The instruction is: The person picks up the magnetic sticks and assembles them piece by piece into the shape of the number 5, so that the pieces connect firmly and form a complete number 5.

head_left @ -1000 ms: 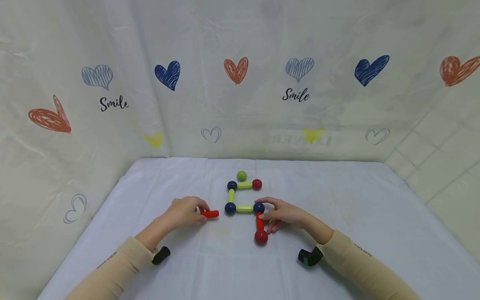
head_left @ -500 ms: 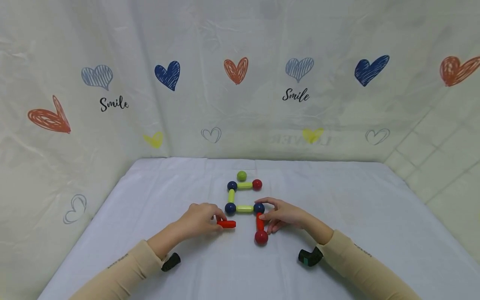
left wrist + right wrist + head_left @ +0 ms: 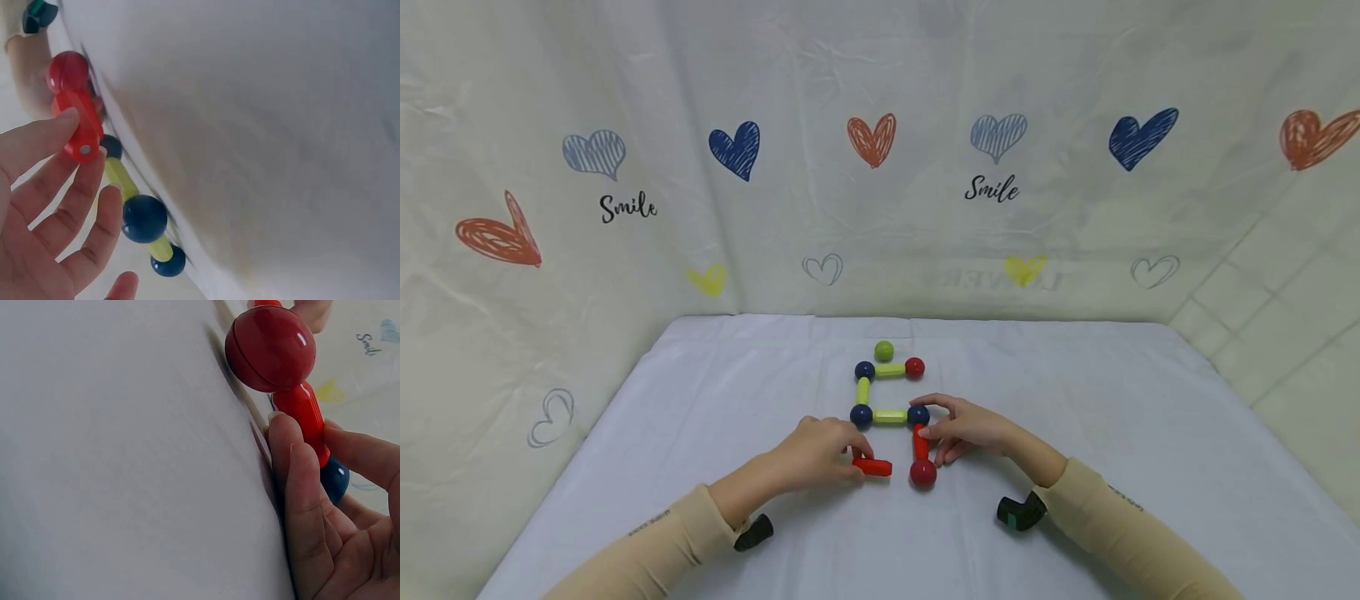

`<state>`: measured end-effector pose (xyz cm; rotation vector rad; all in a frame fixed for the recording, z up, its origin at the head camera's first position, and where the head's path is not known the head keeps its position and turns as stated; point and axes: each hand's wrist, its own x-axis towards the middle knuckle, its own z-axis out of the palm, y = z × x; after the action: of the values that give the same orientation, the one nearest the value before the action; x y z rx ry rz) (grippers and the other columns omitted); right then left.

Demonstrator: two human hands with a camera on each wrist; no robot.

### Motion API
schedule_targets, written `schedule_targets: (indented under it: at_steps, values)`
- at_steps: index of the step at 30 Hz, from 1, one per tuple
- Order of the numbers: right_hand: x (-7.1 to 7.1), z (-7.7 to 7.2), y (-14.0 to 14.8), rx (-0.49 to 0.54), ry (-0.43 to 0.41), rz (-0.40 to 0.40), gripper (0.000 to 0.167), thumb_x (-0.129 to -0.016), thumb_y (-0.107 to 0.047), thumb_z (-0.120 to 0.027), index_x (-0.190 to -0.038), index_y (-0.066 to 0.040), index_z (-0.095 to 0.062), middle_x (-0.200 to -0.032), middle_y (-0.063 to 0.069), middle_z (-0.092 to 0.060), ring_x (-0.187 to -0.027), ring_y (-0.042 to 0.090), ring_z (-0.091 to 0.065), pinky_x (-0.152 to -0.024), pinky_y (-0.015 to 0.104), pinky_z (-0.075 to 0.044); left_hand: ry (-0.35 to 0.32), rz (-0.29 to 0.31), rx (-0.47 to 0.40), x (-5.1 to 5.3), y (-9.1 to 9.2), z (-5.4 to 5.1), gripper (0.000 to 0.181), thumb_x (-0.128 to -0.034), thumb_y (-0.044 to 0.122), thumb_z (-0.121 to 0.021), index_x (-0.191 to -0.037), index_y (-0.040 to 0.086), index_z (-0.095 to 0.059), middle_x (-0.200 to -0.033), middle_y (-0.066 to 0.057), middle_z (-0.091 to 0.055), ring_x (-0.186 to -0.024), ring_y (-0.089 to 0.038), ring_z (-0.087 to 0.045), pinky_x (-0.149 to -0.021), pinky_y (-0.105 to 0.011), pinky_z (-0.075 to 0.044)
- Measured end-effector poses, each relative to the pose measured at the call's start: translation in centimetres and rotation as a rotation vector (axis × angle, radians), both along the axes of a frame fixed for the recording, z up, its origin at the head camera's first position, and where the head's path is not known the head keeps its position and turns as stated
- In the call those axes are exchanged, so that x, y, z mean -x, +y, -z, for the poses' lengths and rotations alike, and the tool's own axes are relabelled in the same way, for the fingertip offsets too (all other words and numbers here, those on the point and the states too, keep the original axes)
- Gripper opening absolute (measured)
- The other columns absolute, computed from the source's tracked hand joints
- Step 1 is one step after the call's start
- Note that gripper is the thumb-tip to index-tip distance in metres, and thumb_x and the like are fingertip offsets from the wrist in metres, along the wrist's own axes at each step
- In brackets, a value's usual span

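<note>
My left hand [image 3: 822,450] pinches a red magnetic rod [image 3: 877,467] between thumb and fingers; a silvery disc shows in its end in the left wrist view. The rod's far end points at a red ball [image 3: 922,473], apart from it in the head view. That ball ends a second red rod [image 3: 302,412], which my right hand [image 3: 967,427] holds between thumb and fingers, its index finger touching a blue ball [image 3: 918,415]. From there a yellow-green rod [image 3: 890,416] leads to another blue ball [image 3: 861,416], then up to a third blue ball [image 3: 864,371].
At the top, a yellow-green rod [image 3: 890,369] joins a smaller red ball [image 3: 914,367]. A green ball [image 3: 883,351] lies just behind it. White cloth [image 3: 1075,383] covers the table, with a heart-printed curtain [image 3: 880,208] behind. Dark wrist cameras [image 3: 1021,512] hang beneath both sleeves.
My left hand has moved right and nearer the front edge, carrying the red rod towards the red ball. The right hand and the joined pieces have stayed in place.
</note>
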<state>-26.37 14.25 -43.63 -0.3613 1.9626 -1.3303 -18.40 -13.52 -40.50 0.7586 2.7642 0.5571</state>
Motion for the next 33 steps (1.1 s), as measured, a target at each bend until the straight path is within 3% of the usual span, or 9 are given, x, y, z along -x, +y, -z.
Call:
schedule_targets:
  at_steps: [20, 33]
  values:
    - [0.2, 0.1, 0.0, -0.003, 0.0, 0.004, 0.063, -0.098, -0.017, -0.068, -0.155, -0.012, -0.04, -0.085, 0.013, -0.069, -0.062, 0.018, -0.069, -0.064, 0.026, -0.057, 0.045, 0.086, 0.009, -0.4, 2.1, 0.2, 0.021, -0.0867, 0.029, -0.084, -0.107, 0.026, -0.079, -0.092, 0.017, -0.067, -0.087, -0.004, -0.055, -0.08, -0.037, -0.042]
    - [0.2, 0.1, -0.1, -0.004, -0.005, 0.005, 0.063, -0.099, -0.015, -0.068, -0.155, -0.012, -0.04, -0.087, 0.014, -0.069, -0.062, 0.018, -0.069, -0.065, 0.026, -0.057, 0.026, 0.057, 0.008, -0.3, 2.3, 0.5, 0.022, -0.0858, 0.029, -0.085, -0.106, 0.023, -0.08, -0.087, 0.016, -0.067, -0.08, -0.002, -0.055, -0.077, -0.037, -0.043]
